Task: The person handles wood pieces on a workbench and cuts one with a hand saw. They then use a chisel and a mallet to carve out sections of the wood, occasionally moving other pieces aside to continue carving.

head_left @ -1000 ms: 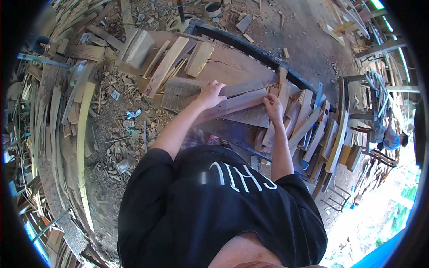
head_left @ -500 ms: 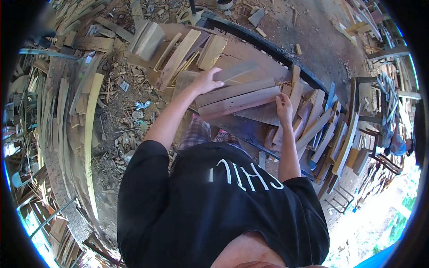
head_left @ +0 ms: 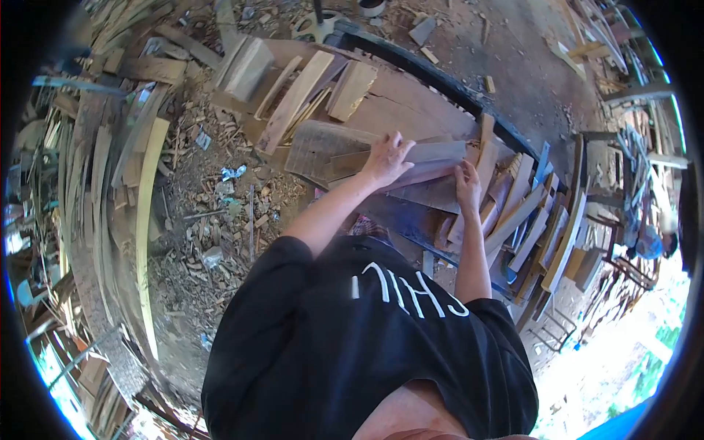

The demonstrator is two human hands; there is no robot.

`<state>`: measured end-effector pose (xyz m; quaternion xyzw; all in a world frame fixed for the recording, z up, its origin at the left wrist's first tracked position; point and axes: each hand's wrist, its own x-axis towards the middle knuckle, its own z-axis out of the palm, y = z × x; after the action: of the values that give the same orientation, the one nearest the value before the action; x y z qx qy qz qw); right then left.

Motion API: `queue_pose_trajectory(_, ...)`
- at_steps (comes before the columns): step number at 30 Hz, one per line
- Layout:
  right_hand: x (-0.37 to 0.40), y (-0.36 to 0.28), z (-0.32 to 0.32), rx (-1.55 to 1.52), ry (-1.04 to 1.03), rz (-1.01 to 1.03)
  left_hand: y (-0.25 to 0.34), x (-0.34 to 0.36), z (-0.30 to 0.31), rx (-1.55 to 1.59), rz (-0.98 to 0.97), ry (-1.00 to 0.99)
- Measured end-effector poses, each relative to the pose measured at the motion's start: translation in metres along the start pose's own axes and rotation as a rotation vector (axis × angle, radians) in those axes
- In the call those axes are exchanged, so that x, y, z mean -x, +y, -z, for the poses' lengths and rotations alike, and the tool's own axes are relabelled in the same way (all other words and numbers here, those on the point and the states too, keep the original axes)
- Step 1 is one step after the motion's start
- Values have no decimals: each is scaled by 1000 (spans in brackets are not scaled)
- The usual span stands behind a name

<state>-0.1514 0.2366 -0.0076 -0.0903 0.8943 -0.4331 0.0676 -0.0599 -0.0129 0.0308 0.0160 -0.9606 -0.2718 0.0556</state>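
My left hand [head_left: 390, 158] lies across the middle of the planks, its fingers bent over a narrow wooden plank [head_left: 438, 152]. At that plank's right end my right hand [head_left: 467, 181] pinches the edge between thumb and fingers. A reddish-brown face of wood shows just below the plank, between the hands. Under and to the left of my left hand is a wide weathered board [head_left: 308, 150]. My left hand and forearm hide part of the planks.
Short boards [head_left: 297, 99] and a thick block [head_left: 249, 70] lie at the upper left of the work surface. Leaning offcuts [head_left: 517, 209] crowd the right. A dark beam [head_left: 425, 70] edges the far side. Wood scraps [head_left: 227, 213] litter the ground at left.
My left hand has moved right from the planks' left end to their middle. The planks' faces have turned, and more of the wide board shows at left. My right hand stays nearly in place.
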Motion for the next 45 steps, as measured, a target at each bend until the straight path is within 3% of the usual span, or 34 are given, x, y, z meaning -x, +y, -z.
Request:
queue_pose_trajectory(6, 1, -2, -1, -50, 41, -40, -33, -16, 8, 118, -112, -60)
queue_pose_trajectory(8, 2, 0, -2, -34, 33, -24, -44, -27, 23, 423, 96, -246)
queue_pose_trajectory(9, 4, -1, -2, -43, 50, -38, -67, -27, 7, 453, -62, -69)
queue_pose_trajectory(10, 5, -3, -2, -42, 61, -17, -68, -28, 17, 446, -76, -88)
queue_pose_trajectory(12, 5, -5, -3, -53, 88, -11, -72, -31, 36, 852, 475, -326)
queue_pose_trajectory(13, 5, -4, -3, -50, 89, 4, -79, -31, 40, 927, 465, -340)
queue_pose_trajectory(17, 5, -3, -3, -31, 93, 21, -98, -38, 48, 958, 436, -508)
queue_pose_trajectory(19, 7, -8, 0, -56, 91, 1, -106, -41, 40, 798, 314, -432)
queue_pose_trajectory(23, 9, -9, -1, -93, 96, -15, -104, -51, 42, 832, 354, -565)
queue_pose_trajectory(33, 10, -11, -3, -123, 93, -87, -89, -70, 35, 800, 330, -685)
queue_pose_trajectory(45, 13, -13, -5, -111, 105, -131, -104, -73, 18, 888, 376, -641)
